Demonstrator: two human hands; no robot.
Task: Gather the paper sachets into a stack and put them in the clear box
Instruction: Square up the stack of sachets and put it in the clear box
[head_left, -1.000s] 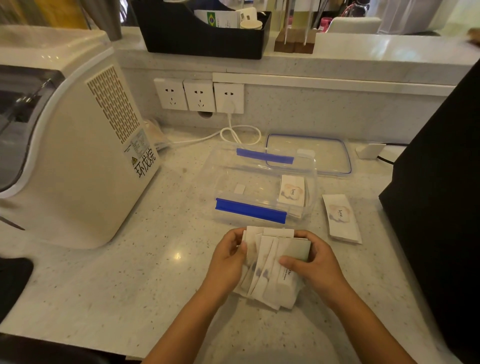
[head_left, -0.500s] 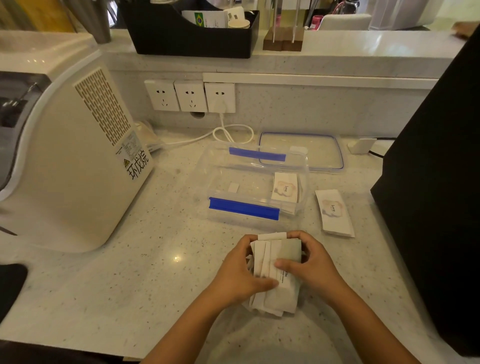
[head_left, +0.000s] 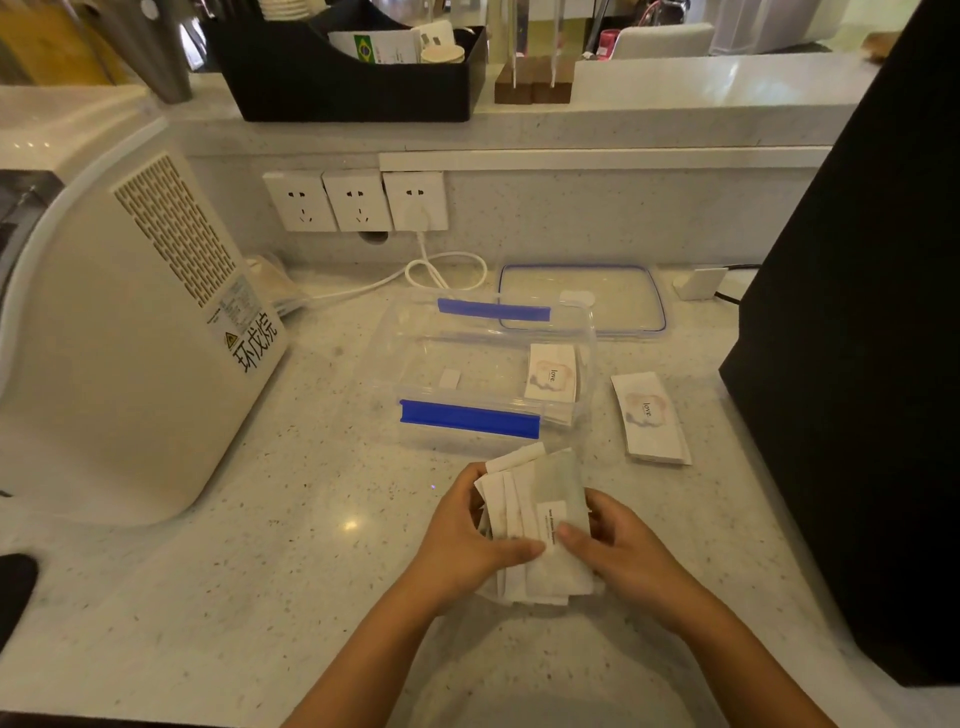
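Observation:
Both hands hold a bundle of white paper sachets (head_left: 540, 499) just above the counter. My left hand (head_left: 467, 540) grips its left side, and my right hand (head_left: 623, 551) presses the right side with the thumb on top. The sachets are roughly aligned, a few corners sticking out at the top left. Behind the bundle stands the clear box (head_left: 415, 358) with blue clips, open, and a small stack of sachets (head_left: 551, 374) lies in its right end. Another sachet pile (head_left: 649, 415) lies on the counter to the right of the box.
The box lid (head_left: 582, 299) lies flat behind the box. A white appliance (head_left: 130, 332) fills the left side and a black machine (head_left: 857, 364) the right. Wall sockets (head_left: 358, 200) and a looped white cable (head_left: 441, 270) are at the back.
The fanned-out sachets have been pushed together into a tighter bundle between both hands. The hands have closed in on each other.

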